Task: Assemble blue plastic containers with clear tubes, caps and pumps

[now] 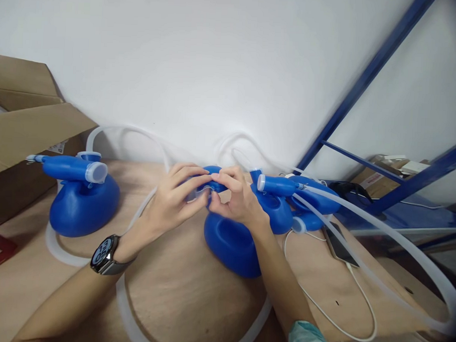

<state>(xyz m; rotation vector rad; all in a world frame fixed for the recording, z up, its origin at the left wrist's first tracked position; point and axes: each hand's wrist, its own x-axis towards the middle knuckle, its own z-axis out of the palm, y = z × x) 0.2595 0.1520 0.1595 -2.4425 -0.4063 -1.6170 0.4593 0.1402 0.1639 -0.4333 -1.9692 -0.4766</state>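
A blue plastic urinal bottle (231, 246) stands on the wooden table in front of me, with its neck up between my hands. My left hand (178, 191) grips the neck's left side, thumb and fingers pinched at its end. From the other side my right hand (236, 194) pinches the same neck, with the thumb below and the fingers on top. A thin pale strand shows between the fingertips; what it is I cannot tell. The fingers hide most of the neck's end.
A similar blue bottle (84, 206) with a clear cap sits at left, near an open cardboard box (35, 129). More blue bottles (277, 210) stand at right. Translucent hoses (361, 213) loop over the table (164, 288). A phone (341, 245) on a white cable lies near a blue metal frame (366, 76).
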